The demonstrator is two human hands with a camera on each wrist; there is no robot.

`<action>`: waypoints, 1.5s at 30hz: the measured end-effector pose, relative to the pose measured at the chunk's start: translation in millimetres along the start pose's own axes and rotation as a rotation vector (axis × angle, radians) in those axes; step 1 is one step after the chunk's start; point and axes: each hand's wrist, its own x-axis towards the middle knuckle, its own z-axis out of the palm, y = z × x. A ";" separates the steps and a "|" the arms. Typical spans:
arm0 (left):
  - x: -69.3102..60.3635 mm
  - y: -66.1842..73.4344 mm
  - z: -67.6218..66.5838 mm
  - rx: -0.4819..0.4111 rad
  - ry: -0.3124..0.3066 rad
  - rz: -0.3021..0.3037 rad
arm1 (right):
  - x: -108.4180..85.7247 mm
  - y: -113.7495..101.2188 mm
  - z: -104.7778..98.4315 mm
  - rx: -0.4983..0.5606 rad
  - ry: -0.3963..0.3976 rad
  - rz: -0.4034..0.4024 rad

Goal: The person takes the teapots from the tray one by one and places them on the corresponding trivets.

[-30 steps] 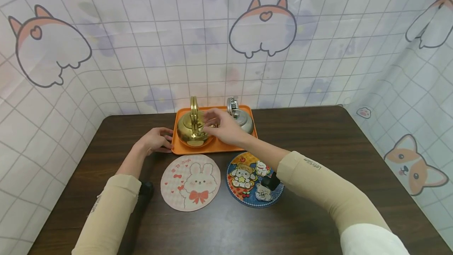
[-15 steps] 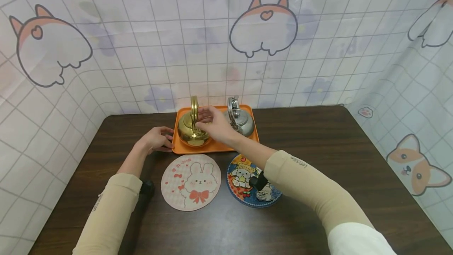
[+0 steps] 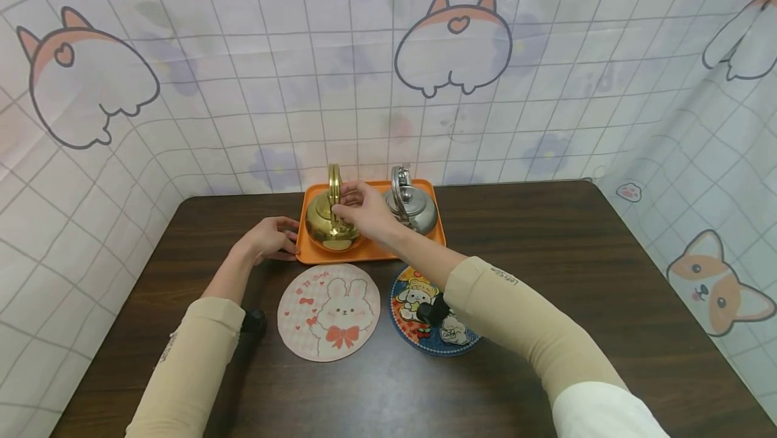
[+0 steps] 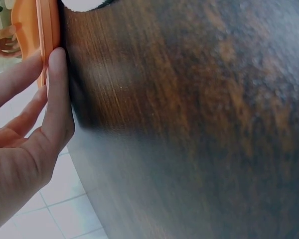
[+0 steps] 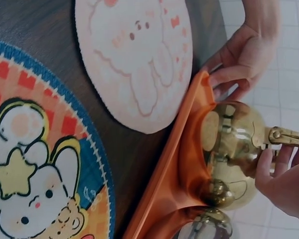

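The left hand [image 3: 271, 237] pinches the left edge of the orange tray [image 3: 371, 253] between thumb and fingers. In the left half of this tray stands the gold kettle [image 3: 322, 225], and the right hand [image 3: 369, 212] holds its raised handle [image 3: 334, 181] with curled fingers; the silver kettle [image 3: 423, 210] stands in the tray's right half, and two round mats [image 3: 324, 316] lie just in front of the tray.

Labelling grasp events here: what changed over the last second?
The right hand moved left from the gold kettle's right side to its handle; thumb and fingers now seem to pinch it. Nothing was visibly let go. Unchanged: left hand holding the orange tray's left edge, gold kettle and silver kettle on the tray, bunny mat and blue mat below.
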 end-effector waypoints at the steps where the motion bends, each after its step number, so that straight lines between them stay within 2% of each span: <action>1: 0.1 0.0 -0.1 0.000 0.001 0.000 | 0.2 -1.1 0.6 0.006 0.002 0.012; 14: -2.3 2.4 2.2 -0.005 0.004 -0.010 | 0.0 -5.1 0.5 0.037 -0.001 0.086; 28: 0.3 3.8 2.7 -0.019 0.019 -0.034 | -2.8 -9.8 -4.5 0.080 -0.027 0.075; 37: -2.6 6.7 1.1 -0.008 0.004 -0.025 | -4.3 -11.4 -4.2 0.096 -0.026 0.074; 45: -2.5 6.6 0.2 -0.015 0.005 -0.028 | -10.7 -15.9 -5.4 0.076 -0.041 0.066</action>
